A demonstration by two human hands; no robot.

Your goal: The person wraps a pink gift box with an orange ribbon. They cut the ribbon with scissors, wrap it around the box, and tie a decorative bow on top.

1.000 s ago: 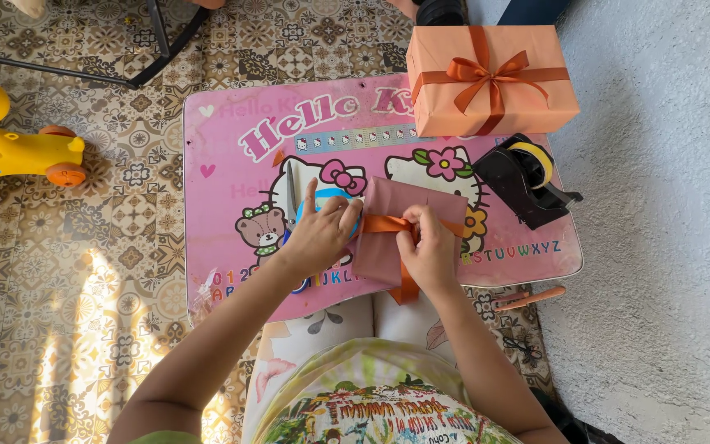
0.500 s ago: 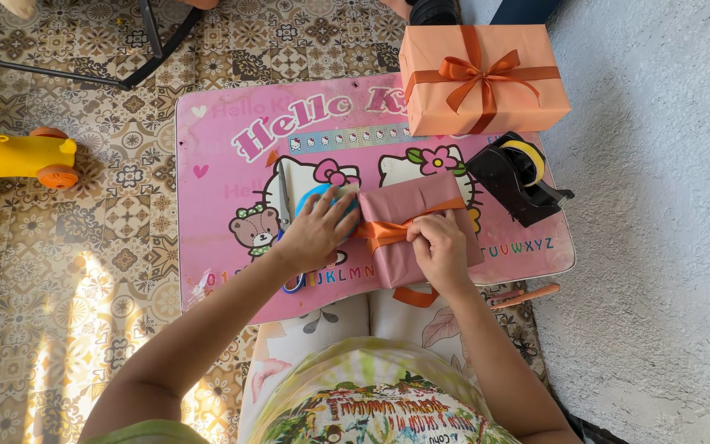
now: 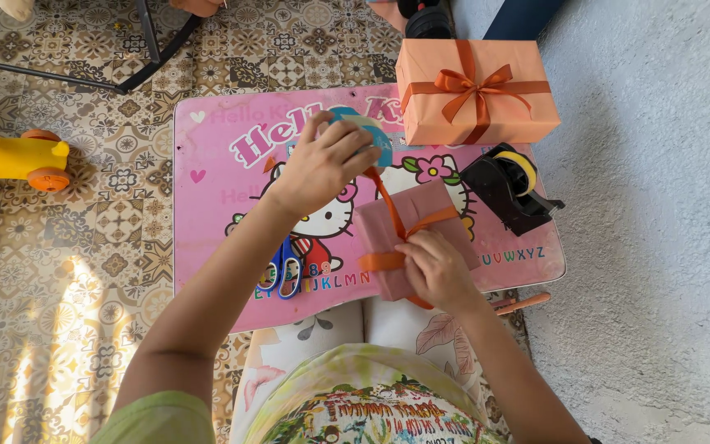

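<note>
- Fingers of the left hand [image 3: 322, 168] are clenched round a blue ribbon spool [image 3: 367, 131], which is now lifted up and away over the top of the pink bench [image 3: 207, 238]; a moment ago that hand lay low beside the parcel.
- With that lift, a length of orange ribbon [image 3: 384, 197] has been drawn out and runs taut from the spool down to the small pink parcel [image 3: 417, 226].
- Fingers of the right hand [image 3: 437, 267] press down on the parcel's near end, pinning the ribbon where it crosses; they grip nothing else that I can see.
- That parcel lies tilted on the front half of the bench, its near corner over the edge toward the person's lap, with ribbon already round it one way.
- My reading: the paid-out slack means the wrapping of ribbon is part done, with enough now pulled free for another pass or a knot.
- Blue-handled scissors [image 3: 287, 267] lie untouched on the bench under the left forearm.
- An orange gift box [image 3: 478, 103] with a finished bow sits at the far edge, and a black tape dispenser [image 3: 507, 189] stands just beside the pink parcel.
</note>
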